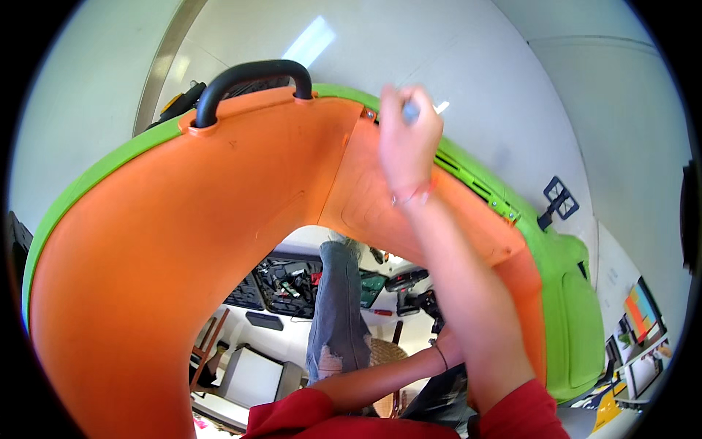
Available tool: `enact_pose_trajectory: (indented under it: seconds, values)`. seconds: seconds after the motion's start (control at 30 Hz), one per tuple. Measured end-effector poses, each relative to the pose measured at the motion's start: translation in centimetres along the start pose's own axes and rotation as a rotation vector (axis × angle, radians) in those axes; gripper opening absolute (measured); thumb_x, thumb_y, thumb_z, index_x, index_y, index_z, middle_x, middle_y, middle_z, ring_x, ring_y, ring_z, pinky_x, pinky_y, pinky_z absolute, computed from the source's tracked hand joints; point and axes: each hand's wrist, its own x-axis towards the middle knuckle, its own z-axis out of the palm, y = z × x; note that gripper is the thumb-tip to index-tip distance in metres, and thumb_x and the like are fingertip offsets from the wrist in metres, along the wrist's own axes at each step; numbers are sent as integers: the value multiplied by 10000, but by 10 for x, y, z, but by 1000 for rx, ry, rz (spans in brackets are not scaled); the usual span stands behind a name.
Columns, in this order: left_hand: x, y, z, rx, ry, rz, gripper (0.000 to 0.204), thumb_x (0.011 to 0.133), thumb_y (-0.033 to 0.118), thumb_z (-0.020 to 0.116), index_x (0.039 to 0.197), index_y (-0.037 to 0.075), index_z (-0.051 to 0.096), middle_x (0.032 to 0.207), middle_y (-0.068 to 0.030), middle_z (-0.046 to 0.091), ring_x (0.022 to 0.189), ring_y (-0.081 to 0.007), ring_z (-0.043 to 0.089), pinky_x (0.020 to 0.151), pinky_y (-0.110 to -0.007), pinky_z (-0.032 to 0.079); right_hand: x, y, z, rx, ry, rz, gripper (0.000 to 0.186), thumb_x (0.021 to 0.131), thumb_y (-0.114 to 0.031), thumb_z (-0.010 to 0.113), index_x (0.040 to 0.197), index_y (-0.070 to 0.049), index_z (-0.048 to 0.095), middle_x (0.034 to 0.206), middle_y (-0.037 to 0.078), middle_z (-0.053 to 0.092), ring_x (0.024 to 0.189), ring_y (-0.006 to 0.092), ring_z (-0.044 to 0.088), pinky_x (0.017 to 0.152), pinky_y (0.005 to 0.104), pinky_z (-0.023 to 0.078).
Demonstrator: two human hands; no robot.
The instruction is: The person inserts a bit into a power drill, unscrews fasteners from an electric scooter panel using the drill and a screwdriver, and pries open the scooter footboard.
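Observation:
A large curved orange plastic panel with a green rim and a black loop handle arches around my legs. Above its green edge, just right of the panel's seam, my right hand is closed in a fist, blurred by motion. A small bluish-grey bit shows within the fist; its kind is unclear. Beside the hand, a slotted green strip with small metal screws runs along the rim. My left forearm crosses low to the right. My left hand is mostly behind the right forearm, its fingers hidden.
An open black case of tools lies on the floor below, near a cordless drill. A black bracket-like piece sticks out past the green rim on the right. A woven stool seat is underneath.

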Motion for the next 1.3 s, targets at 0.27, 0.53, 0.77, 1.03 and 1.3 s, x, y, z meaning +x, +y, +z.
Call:
enact_pose_trajectory:
  seconds: [0.27, 0.53, 0.77, 1.03, 1.3]
  values:
    - [4, 16, -4, -361, -210, -433, 298, 902, 215, 535, 1127, 21, 552, 1064, -187, 586, 883, -295, 599, 742, -390, 479, -43, -33, 15, 93, 37, -99, 207, 827, -74, 625, 684, -17, 487, 509, 130, 483, 432, 221, 541, 439, 314, 414]
    - [-32, -21, 32, -192, -150, -138, 427, 878, 221, 560, 1261, 49, 485, 1232, -187, 527, 1083, -329, 536, 888, -402, 453, -15, -19, -1, 45, 29, -74, 214, 847, -99, 589, 693, 10, 488, 526, 53, 486, 483, 99, 437, 463, 265, 374]
    - [-6, 8, -17, 15, -143, -90, 213, 792, 235, 602, 921, 77, 662, 857, -141, 663, 737, -326, 639, 644, -421, 526, 65, -49, -40, 163, 329, -288, 239, 798, -98, 529, 599, 18, 466, 505, 52, 457, 508, 104, 390, 459, 344, 312]
    - [-6, 21, -13, 484, -301, -456, 395, 863, 199, 541, 1211, 29, 464, 973, -127, 570, 684, -269, 641, 553, -384, 504, -104, -72, 6, 424, -65, -138, 188, 835, -76, 622, 741, -27, 467, 537, 109, 467, 453, 254, 485, 454, 355, 365]
    - [-115, -32, 34, 518, -422, -225, 333, 851, 207, 546, 1139, 42, 521, 959, -118, 608, 759, -277, 656, 565, -395, 516, -163, 28, -35, 139, -113, 165, 239, 846, -182, 648, 761, -3, 516, 591, 164, 542, 512, 328, 537, 493, 380, 410]
